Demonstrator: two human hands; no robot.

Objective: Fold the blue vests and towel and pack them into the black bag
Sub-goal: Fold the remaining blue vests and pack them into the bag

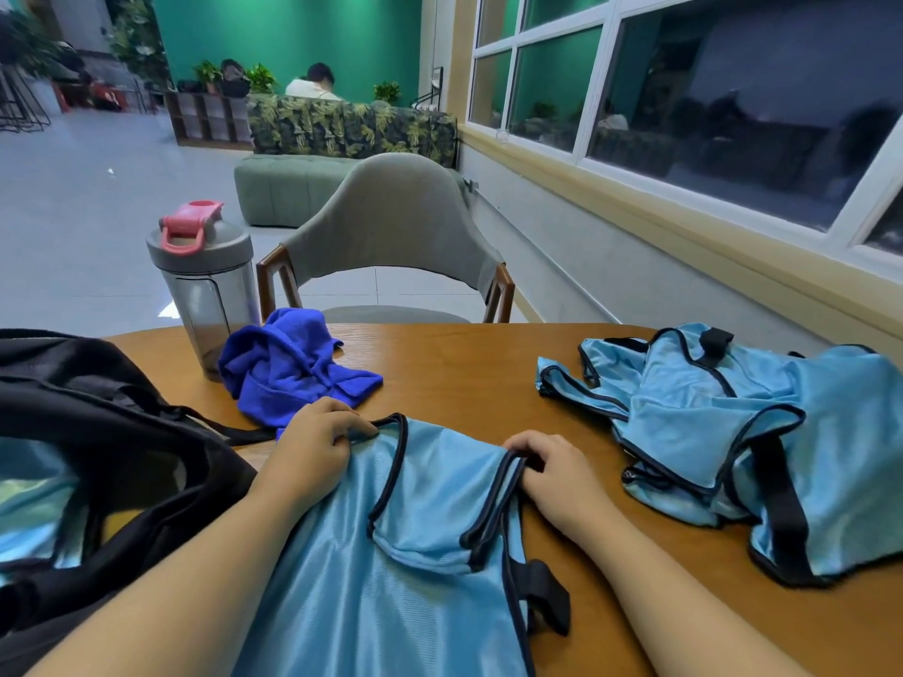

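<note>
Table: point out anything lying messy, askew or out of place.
Nothing is spilled or damaged. The dark blue towel lies crumpled against the bottle, and the vests at the right sit in a rumpled heap, unfolded. Both hands pinch the top edge of the near vest.

Both hands on the near light-blue vest (pixel 415 554) spread on the wooden table (pixel 464 368): left hand (pixel 312 452) pinches its black-trimmed top left strap, right hand (pixel 557 469) grips the doubled trim at the top right strap. Open black bag (pixel 97 422) on the left, light-blue fabric showing inside; crumpled dark-blue towel (pixel 288 368) just beyond the left hand, touching a grey shaker bottle (pixel 205 295) with a pink lid. More unfolded vests (pixel 733 432) heaped far right, grey chair (pixel 391 232) behind table.
</note>
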